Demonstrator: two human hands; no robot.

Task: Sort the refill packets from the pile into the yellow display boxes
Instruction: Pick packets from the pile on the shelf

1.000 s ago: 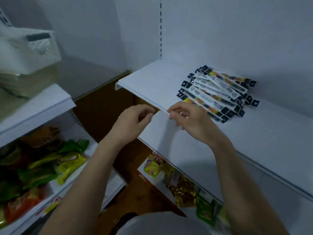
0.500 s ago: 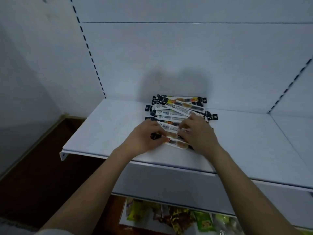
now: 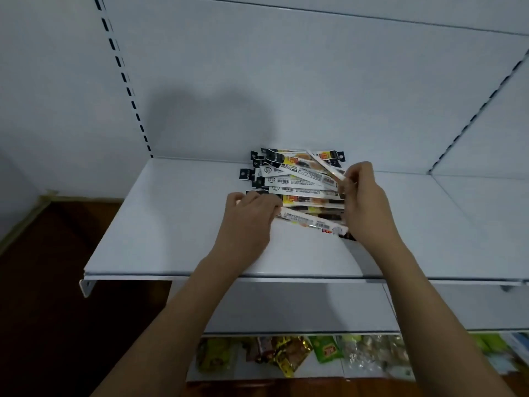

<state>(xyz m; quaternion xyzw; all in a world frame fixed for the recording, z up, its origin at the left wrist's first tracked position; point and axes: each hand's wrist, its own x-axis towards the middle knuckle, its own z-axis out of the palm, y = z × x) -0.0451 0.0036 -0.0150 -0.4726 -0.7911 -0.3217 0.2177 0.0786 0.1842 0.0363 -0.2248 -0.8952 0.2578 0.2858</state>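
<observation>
Shop — gondola shelving (image 3: 200,219) (snacks (image 3: 289,353) below).

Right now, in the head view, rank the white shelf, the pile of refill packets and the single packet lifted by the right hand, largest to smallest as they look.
1. white shelf
2. pile of refill packets
3. single packet, pinched in the right hand. It is raised nearer the camera, yet plainly looks smallest.

Your left hand (image 3: 249,216): centre frame, knuckles up, fingers curled, pinching a packet's end | Your right hand (image 3: 361,202): right of centre, raised, fingers pinching a packet | Both forearms bare, rising from the lower edge.
</observation>
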